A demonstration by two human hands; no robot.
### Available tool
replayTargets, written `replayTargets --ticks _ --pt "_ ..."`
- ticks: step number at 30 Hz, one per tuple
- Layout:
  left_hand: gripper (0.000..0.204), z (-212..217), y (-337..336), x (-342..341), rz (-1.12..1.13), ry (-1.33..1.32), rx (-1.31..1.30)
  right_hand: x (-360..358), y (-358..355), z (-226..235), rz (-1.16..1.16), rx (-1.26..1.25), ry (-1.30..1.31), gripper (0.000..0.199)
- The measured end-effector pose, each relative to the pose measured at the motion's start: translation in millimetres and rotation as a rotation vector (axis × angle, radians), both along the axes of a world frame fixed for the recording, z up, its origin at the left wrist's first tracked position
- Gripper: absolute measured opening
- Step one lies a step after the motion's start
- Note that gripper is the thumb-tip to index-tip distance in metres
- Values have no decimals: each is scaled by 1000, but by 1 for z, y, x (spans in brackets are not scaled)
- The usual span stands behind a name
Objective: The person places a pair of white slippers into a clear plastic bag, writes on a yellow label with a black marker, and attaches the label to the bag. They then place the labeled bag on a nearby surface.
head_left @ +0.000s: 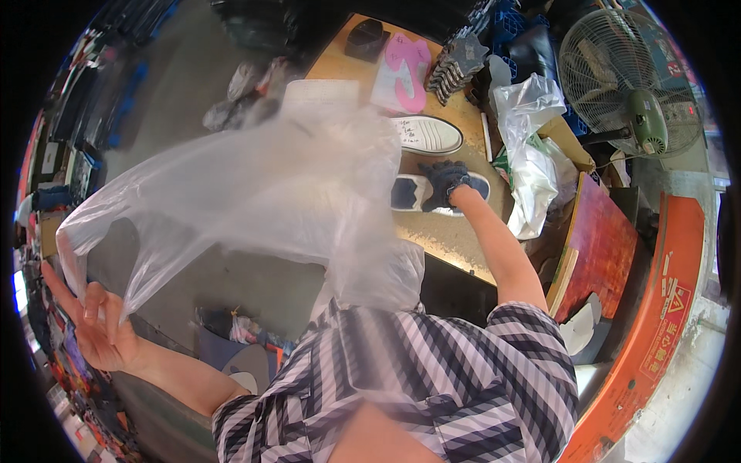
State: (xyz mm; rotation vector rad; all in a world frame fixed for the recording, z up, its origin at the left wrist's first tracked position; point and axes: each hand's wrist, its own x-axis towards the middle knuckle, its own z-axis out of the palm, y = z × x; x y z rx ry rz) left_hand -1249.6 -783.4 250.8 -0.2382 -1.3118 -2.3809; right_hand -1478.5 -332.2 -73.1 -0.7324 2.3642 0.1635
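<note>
My bare left hand (106, 328), out at the far left, pinches the edge of a large clear plastic bag (255, 181). The bag stretches and billows across the middle, hiding the left part of the table. On the wooden table (448, 239) my right hand (444, 184), in a dark glove, is closed over a dark blue and white shoe-shaped piece (405, 193). Part of that piece is covered by the glove. Just beyond it lies a white shoe sole (432, 135) with dark handwriting at its heel end.
Pink shoe templates (405, 65), a black holder (366, 38) and a stack of grey cut pieces (455, 68) lie at the table's far end. To the right are crumpled plastic bags (532, 166), a standing fan (637, 85), a reddish board (598, 239) and an orange barrier (668, 309).
</note>
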Motion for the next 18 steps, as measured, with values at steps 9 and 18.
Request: replayTargets --ticks 9,18 --pt "99 -19 6 -11 -4 7 -18 -17 26 15 -180 -203 -84 61" --pt "103 -14 34 -37 -27 6 -101 -161 -28 -31 132 -175 -33 105"
